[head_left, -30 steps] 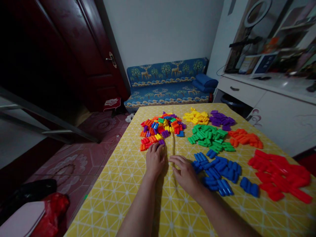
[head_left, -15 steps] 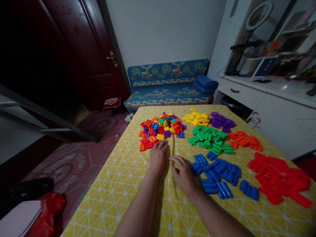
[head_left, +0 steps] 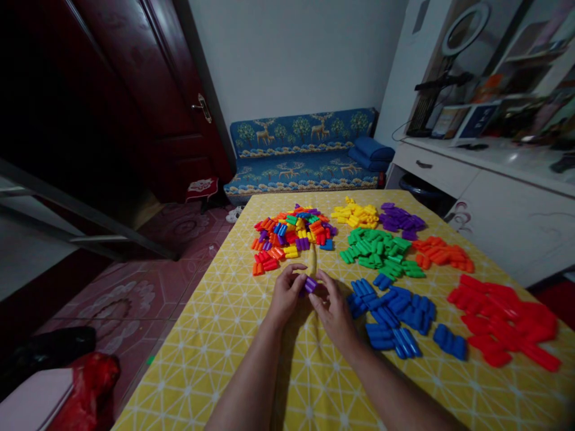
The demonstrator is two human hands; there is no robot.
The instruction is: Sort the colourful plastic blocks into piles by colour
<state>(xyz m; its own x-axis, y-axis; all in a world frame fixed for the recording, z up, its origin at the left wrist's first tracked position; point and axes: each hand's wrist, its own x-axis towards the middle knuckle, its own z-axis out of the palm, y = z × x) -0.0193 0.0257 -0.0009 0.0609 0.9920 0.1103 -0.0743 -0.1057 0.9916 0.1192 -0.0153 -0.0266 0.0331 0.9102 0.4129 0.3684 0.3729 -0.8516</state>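
Observation:
Between my hands, a small purple plastic building block (head_left: 310, 284) with ribbed, tube-like sides is held just above the table. My left hand (head_left: 286, 292) pinches its left end with thumb and fingers. My right hand (head_left: 333, 308) has its thumb and fingertips curled at the right end of the same block. Beyond the hands lies a mixed heap of blocks (head_left: 291, 230) in red, orange, yellow, purple, green and blue. Close to the right of my right hand is a pile of blue blocks (head_left: 398, 311).
Single-colour piles of green (head_left: 380, 248), yellow (head_left: 354, 214), purple (head_left: 401, 218), orange (head_left: 442, 252) and red (head_left: 503, 317) blocks lie on the right half of the table. A yellow patterned cloth (head_left: 215, 347) covers the table. A blue sofa (head_left: 300, 161) stands behind it.
My left hand has drawn back from the edge of the mixed heap with a purple block. My right hand has come to that block, its fingers now at its right end.

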